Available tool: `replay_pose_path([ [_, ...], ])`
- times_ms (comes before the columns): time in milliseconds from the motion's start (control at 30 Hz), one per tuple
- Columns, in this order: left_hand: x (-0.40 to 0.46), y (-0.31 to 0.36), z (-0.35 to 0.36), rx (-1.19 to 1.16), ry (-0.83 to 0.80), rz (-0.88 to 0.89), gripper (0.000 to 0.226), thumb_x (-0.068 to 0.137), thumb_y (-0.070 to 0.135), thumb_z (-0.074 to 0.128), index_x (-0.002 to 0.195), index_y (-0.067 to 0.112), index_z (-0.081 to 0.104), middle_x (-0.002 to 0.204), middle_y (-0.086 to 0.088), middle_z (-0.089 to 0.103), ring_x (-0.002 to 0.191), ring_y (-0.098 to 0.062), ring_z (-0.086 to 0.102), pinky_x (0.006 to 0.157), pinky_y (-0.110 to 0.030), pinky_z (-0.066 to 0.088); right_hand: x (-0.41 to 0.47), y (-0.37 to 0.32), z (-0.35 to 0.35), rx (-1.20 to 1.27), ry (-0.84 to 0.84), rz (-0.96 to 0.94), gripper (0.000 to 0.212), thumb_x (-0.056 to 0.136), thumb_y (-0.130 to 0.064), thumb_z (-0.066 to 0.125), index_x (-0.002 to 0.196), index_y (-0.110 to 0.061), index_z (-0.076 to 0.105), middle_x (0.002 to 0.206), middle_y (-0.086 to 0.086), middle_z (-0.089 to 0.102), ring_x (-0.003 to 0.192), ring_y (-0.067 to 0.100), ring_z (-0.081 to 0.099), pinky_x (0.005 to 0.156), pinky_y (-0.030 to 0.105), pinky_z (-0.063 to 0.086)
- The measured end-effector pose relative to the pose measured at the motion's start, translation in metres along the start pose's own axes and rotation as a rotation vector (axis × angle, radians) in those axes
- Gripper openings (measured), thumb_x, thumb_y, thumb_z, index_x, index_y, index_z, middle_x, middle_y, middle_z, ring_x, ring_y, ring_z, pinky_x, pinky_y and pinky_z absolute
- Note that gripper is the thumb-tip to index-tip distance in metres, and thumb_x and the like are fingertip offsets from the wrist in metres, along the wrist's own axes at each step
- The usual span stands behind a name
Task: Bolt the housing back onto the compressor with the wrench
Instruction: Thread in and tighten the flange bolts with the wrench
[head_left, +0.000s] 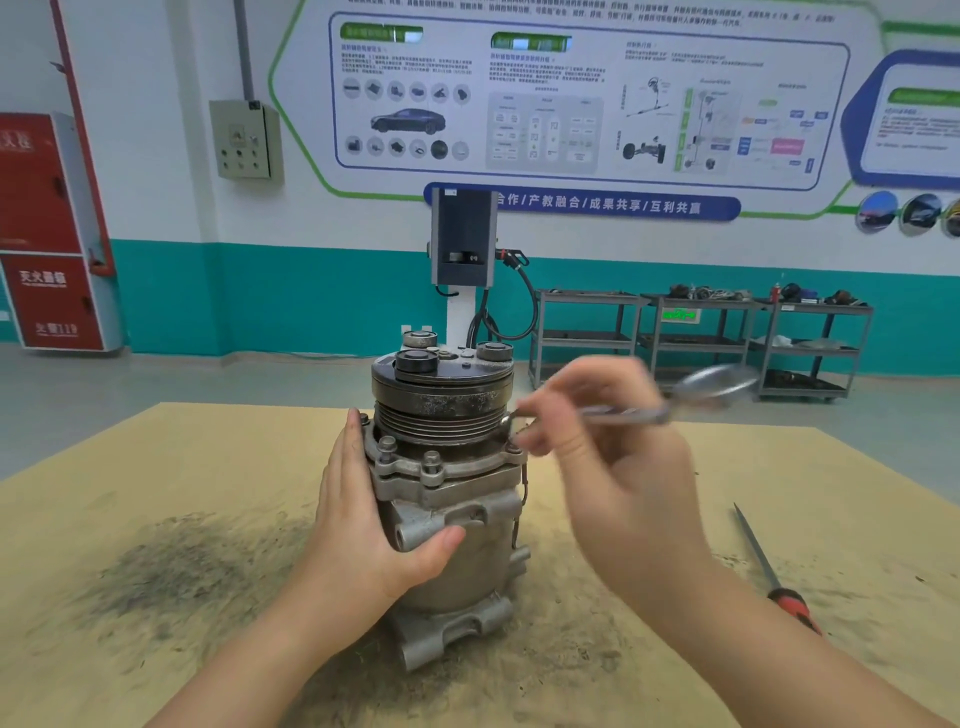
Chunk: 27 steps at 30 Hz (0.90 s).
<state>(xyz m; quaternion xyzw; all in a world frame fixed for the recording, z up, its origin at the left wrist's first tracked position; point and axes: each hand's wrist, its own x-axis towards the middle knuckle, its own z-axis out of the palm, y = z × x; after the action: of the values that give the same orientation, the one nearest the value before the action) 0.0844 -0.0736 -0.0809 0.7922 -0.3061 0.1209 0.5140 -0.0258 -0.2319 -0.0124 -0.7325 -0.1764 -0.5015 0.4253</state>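
Note:
A grey metal compressor (457, 551) stands upright in the middle of the wooden table, pulley end up. Its housing flange (447, 467) sits under the grooved pulley (441, 410), with bolt heads (431, 460) showing along the front rim. My left hand (363, 519) wraps the left side of the body, thumb across the front. My right hand (608, 457) grips a silver wrench (649, 410); its near end meets a bolt at the flange's right edge, and its far end is blurred by motion.
A red-handled screwdriver (774, 571) lies on the table (156, 467) at the right. Dark metal dust stains the tabletop at front left. Behind stand a charging post (462, 239) and grey shelf trolleys (701, 338) by the wall.

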Motion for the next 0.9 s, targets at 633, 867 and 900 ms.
replay_pose_path([
  [633,-0.006,0.007,0.012,-0.058,0.135,0.049,0.12,0.047,0.073,0.069,0.118,0.08,-0.028,0.134,0.039,0.008,0.14,0.006,0.01,0.118,-0.033,0.013,0.026,0.054,-0.033,0.946,0.208,0.906,0.011,0.095,0.0,0.041,0.099,-0.009,0.046,0.07,0.014,0.067,0.053,0.02,0.058,0.052,0.027,0.052],
  [867,-0.01,0.019,0.017,-0.02,0.222,0.038,0.126,0.044,0.075,0.068,0.12,0.075,-0.032,0.157,0.014,0.02,0.147,-0.012,0.02,0.122,-0.044,0.02,-0.01,0.045,-0.001,0.314,0.366,0.211,0.016,0.099,-0.01,0.045,0.097,-0.026,0.047,0.078,0.01,0.07,0.068,0.021,0.066,0.066,0.026,0.054],
  [900,-0.011,0.021,0.017,-0.014,0.233,0.037,0.126,0.044,0.076,0.066,0.12,0.074,-0.034,0.158,0.01,0.02,0.147,-0.013,0.02,0.122,-0.046,0.021,-0.016,0.044,0.004,0.174,0.342,0.085,0.018,0.098,-0.015,0.048,0.096,-0.033,0.049,0.081,0.011,0.069,0.072,0.02,0.067,0.068,0.027,0.055],
])
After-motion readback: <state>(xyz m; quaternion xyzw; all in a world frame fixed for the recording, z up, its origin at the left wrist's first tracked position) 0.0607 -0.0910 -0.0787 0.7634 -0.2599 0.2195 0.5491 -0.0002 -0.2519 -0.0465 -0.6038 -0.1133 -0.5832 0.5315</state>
